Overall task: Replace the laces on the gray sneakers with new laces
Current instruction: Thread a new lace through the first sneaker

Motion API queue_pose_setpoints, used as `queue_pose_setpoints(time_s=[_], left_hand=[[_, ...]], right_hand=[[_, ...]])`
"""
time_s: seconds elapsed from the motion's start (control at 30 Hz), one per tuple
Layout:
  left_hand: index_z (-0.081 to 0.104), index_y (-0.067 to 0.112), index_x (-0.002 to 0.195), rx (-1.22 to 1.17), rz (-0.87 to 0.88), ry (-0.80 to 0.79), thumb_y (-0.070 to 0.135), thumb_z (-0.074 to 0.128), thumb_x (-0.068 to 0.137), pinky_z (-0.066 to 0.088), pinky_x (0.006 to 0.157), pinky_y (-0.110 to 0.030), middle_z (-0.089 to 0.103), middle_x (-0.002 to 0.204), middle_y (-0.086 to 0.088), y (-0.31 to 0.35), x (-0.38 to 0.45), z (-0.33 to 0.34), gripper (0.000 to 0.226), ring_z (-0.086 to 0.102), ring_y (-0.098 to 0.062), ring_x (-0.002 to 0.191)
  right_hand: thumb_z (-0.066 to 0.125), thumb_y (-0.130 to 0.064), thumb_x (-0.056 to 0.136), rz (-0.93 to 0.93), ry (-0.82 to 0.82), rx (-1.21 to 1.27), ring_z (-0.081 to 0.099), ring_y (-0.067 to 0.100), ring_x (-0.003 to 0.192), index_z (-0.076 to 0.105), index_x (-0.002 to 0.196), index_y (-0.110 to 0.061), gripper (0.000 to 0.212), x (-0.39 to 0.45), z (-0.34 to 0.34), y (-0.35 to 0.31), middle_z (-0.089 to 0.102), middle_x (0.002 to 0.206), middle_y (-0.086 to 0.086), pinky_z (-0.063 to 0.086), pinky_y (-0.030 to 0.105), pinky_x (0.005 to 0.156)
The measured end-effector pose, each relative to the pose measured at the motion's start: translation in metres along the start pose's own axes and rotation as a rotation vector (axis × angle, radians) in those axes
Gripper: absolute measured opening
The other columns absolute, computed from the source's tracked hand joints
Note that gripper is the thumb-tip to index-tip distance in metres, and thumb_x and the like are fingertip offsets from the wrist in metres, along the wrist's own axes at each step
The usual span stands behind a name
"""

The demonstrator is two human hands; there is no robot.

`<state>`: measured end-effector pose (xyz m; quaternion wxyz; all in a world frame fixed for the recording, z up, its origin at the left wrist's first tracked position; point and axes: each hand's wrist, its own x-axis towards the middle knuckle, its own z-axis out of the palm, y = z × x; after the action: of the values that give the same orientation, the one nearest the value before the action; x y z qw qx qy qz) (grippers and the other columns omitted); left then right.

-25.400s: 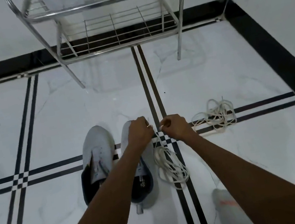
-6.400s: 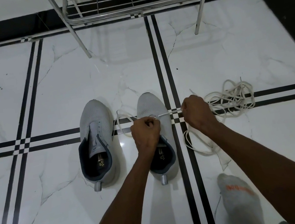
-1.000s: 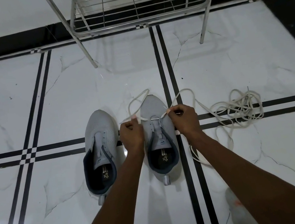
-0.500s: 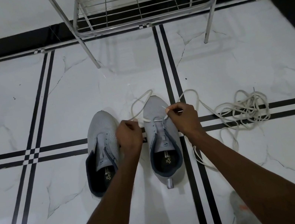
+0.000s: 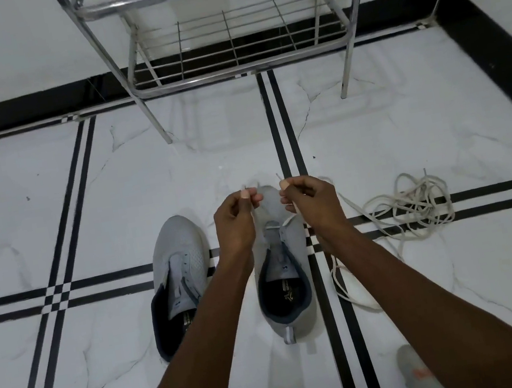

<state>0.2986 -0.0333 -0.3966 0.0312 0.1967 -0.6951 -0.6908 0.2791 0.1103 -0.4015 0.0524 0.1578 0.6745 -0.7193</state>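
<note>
Two gray sneakers stand side by side on the white floor, toes pointing away from me. The left sneaker [image 5: 182, 273] has no lace in it. The right sneaker [image 5: 284, 277] has a white lace [image 5: 274, 225] through its front eyelets. My left hand [image 5: 237, 224] pinches one end of that lace above the toe. My right hand [image 5: 312, 206] pinches the other end, its tip sticking up past the thumb. Both ends are held raised above the shoe.
A tangled pile of white laces [image 5: 410, 205] lies on the floor to the right, with a strand trailing toward me [image 5: 348, 290]. A metal wire rack [image 5: 232, 38] stands against the wall ahead. My socked foot [image 5: 417, 373] shows at the bottom right.
Both hands have lifted from the shoe's sides to above its toe, drawing the lace ends up; the loose loops ahead of the toe are gone.
</note>
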Motion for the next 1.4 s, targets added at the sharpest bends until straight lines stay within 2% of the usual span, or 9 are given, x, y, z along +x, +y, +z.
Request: queue_pose_setpoints(time_s=[0.27, 0.43, 0.57, 0.63, 0.77, 0.97, 1.1, 1.23, 1.4], left_hand=[[0.074, 0.013, 0.108, 0.030, 0.291, -0.096, 0.027, 0.053, 0.106, 0.055, 0.091, -0.029, 0.076, 0.092, -0.002, 0.148, 0.015, 0.003, 0.026, 0.072, -0.012, 0.093], [0.075, 0.015, 0.107, 0.004, 0.450, -0.096, 0.027, 0.054, 0.106, 0.056, 0.090, -0.031, 0.074, 0.089, 0.000, 0.217, 0.014, 0.001, 0.025, 0.071, -0.013, 0.094], [0.075, 0.016, 0.108, -0.015, 0.496, -0.096, 0.026, 0.055, 0.105, 0.054, 0.085, -0.027, 0.075, 0.090, 0.000, 0.258, 0.010, 0.001, 0.022, 0.072, -0.012, 0.094], [0.075, 0.015, 0.108, -0.031, 0.483, -0.100, 0.023, 0.055, 0.105, 0.052, 0.081, -0.021, 0.076, 0.093, 0.001, 0.270, 0.006, 0.003, 0.021, 0.072, -0.011, 0.094], [0.075, 0.018, 0.105, -0.067, 0.499, -0.087, 0.025, 0.056, 0.105, 0.053, 0.079, -0.021, 0.077, 0.093, -0.001, 0.295, 0.002, 0.005, 0.020, 0.073, -0.012, 0.092], [0.075, 0.019, 0.105, -0.074, 0.563, -0.100, 0.030, 0.058, 0.104, 0.061, 0.081, -0.035, 0.076, 0.089, -0.003, 0.320, -0.004, 0.007, 0.020, 0.075, -0.019, 0.088], [0.075, 0.021, 0.108, -0.105, 0.591, -0.061, 0.026, 0.061, 0.103, 0.063, 0.078, -0.039, 0.077, 0.089, -0.003, 0.331, -0.005, 0.008, 0.015, 0.075, -0.023, 0.084], [0.077, 0.024, 0.108, -0.048, 0.641, -0.021, 0.027, 0.065, 0.100, 0.062, 0.074, -0.032, 0.078, 0.092, 0.007, 0.336, -0.009, 0.009, 0.014, 0.075, -0.012, 0.084], [0.076, 0.036, 0.099, -0.069, 0.629, 0.038, 0.028, 0.071, 0.095, 0.059, 0.078, -0.026, 0.078, 0.097, 0.011, 0.336, -0.008, 0.011, 0.011, 0.073, -0.005, 0.093]], right_hand=[[0.070, -0.023, 0.093, -0.192, -0.051, 0.173, 0.074, 0.021, 0.092, 0.072, 0.107, -0.010, 0.019, 0.002, 0.026, -0.142, 0.075, 0.100, 0.008, 0.060, 0.037, 0.087], [0.071, -0.029, 0.092, -0.352, -0.117, 0.174, 0.070, 0.019, 0.101, 0.074, 0.103, -0.016, 0.017, -0.011, 0.039, -0.220, 0.076, 0.099, 0.001, 0.059, 0.037, 0.089], [0.072, -0.024, 0.092, -0.363, -0.153, 0.219, 0.072, 0.015, 0.099, 0.074, 0.106, -0.012, 0.018, -0.022, 0.043, -0.263, 0.077, 0.098, 0.004, 0.056, 0.033, 0.092], [0.072, -0.023, 0.092, -0.378, -0.157, 0.206, 0.073, 0.013, 0.096, 0.075, 0.104, -0.013, 0.017, -0.027, 0.044, -0.275, 0.078, 0.096, 0.003, 0.056, 0.032, 0.093], [0.071, -0.027, 0.093, -0.417, -0.146, 0.182, 0.073, 0.012, 0.092, 0.075, 0.104, -0.016, 0.016, -0.030, 0.046, -0.299, 0.078, 0.097, 0.000, 0.057, 0.035, 0.091], [0.072, -0.025, 0.092, -0.425, -0.177, 0.272, 0.074, 0.022, 0.096, 0.075, 0.104, -0.013, 0.017, -0.035, 0.055, -0.320, 0.077, 0.097, 0.007, 0.058, 0.041, 0.092], [0.070, -0.021, 0.093, -0.395, -0.212, 0.384, 0.072, 0.023, 0.092, 0.074, 0.105, -0.010, 0.018, -0.039, 0.061, -0.329, 0.076, 0.100, 0.012, 0.060, 0.035, 0.081], [0.070, -0.022, 0.092, -0.361, -0.211, 0.449, 0.066, 0.021, 0.084, 0.074, 0.107, -0.011, 0.018, -0.042, 0.064, -0.330, 0.073, 0.092, 0.010, 0.060, 0.037, 0.081], [0.070, -0.021, 0.093, -0.358, -0.217, 0.431, 0.072, 0.020, 0.102, 0.074, 0.110, -0.011, 0.020, -0.043, 0.062, -0.330, 0.076, 0.105, 0.008, 0.059, 0.039, 0.088]])
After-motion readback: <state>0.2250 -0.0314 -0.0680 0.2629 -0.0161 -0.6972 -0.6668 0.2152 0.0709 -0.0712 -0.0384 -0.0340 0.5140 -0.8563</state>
